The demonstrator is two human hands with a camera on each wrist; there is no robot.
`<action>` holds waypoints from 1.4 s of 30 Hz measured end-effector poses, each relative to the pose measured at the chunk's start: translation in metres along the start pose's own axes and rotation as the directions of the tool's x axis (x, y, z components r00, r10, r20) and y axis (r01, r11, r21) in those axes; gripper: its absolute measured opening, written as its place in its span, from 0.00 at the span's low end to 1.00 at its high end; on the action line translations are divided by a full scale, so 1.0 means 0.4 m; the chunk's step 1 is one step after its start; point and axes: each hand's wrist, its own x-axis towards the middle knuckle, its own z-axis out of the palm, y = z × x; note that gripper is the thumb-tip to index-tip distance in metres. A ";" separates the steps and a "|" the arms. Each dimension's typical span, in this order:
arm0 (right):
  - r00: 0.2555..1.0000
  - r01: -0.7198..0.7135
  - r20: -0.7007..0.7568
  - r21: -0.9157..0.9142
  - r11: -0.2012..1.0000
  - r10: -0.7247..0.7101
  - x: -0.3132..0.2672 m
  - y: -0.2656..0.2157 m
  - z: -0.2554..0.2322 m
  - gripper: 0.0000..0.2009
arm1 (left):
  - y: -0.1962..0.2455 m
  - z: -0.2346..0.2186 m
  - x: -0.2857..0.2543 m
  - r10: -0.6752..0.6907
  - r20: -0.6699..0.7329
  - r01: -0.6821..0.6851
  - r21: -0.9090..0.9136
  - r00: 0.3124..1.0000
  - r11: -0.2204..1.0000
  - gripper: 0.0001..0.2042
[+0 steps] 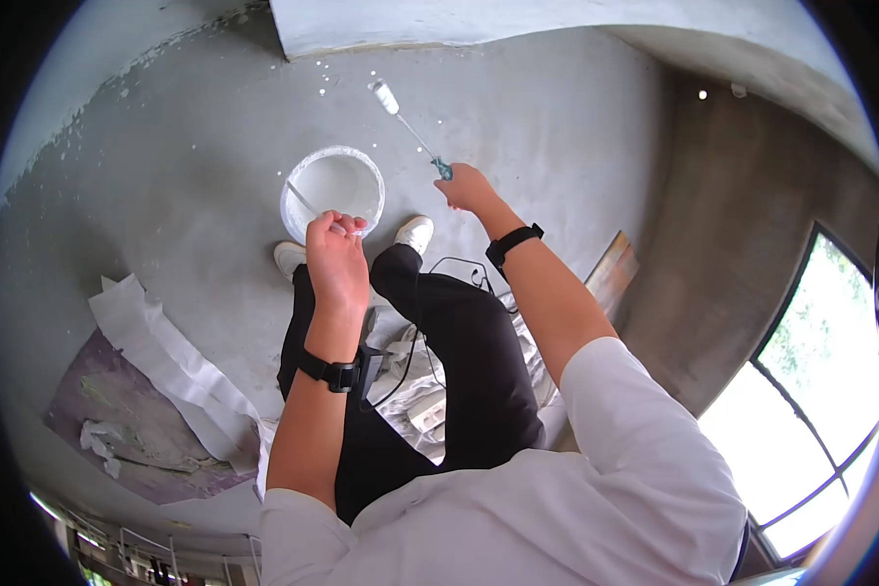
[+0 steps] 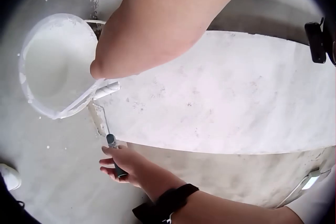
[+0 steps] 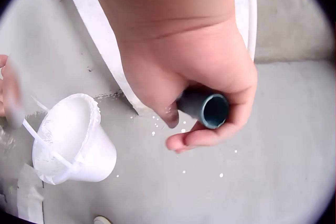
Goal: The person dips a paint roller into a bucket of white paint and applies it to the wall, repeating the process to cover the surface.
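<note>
A white plastic bucket [image 1: 292, 223] with white paint inside stands on the floor in front of the feet. My left hand [image 1: 338, 269] is at its near rim, fingers curled round the thin bail handle [image 1: 301, 196]; the forearm hides most of this hand in the left wrist view. My right hand [image 1: 471, 188] grips the dark green handle of a small paint roller [image 1: 386, 98] and holds it out beyond the bucket, to its right. In the right wrist view the hollow end of the roller's handle [image 3: 215, 110] shows between thumb and fingers, while its white sleeve is hidden.
White paint spots dot the grey floor [image 1: 234, 107]. A white-painted wall [image 1: 391, 24] rises ahead, a brown wall [image 1: 723, 186] with a window at right. Paper sheeting [image 1: 171, 361] lies at left. Between the legs are plastic wrapping and a black cable [image 1: 400, 383].
</note>
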 end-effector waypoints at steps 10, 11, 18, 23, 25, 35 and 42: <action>0.793 0.396 -0.469 -0.086 0.914 -0.388 0.330 0.173 -0.053 0.13 | -0.110 -0.082 0.314 -0.168 -0.126 0.177 0.066 0.978 0.982 0.12; 0.823 0.333 -0.465 -0.070 0.940 -0.326 0.363 0.167 -0.076 0.12 | -0.108 -0.096 0.333 -0.149 -0.120 0.159 0.079 0.982 0.984 0.12; 0.718 0.429 -0.516 -0.201 0.881 -0.467 0.585 0.115 -0.146 0.13 | -0.113 -0.114 0.500 -0.127 -0.030 0.130 0.329 0.991 0.935 0.13; 0.740 0.420 -0.460 -0.254 0.871 -0.490 0.602 0.038 -0.081 0.13 | -0.133 -0.126 0.549 -0.024 -0.016 0.029 0.497 1.000 0.867 0.12; 0.763 0.451 -0.434 -0.174 0.875 -0.479 0.606 0.011 -0.041 0.14 | -0.116 -0.113 0.541 -0.042 -0.050 0.061 0.485 0.998 0.872 0.13; 0.806 0.591 -0.235 0.267 0.761 -0.543 0.628 -0.128 0.130 0.22 | -0.025 -0.133 0.590 -0.145 -0.124 0.183 0.388 0.982 0.903 0.15; 0.802 0.567 -0.135 0.481 0.669 -0.582 0.615 -0.097 0.067 0.22 | 0.007 -0.146 0.615 -0.112 -0.155 0.165 0.394 0.982 0.904 0.16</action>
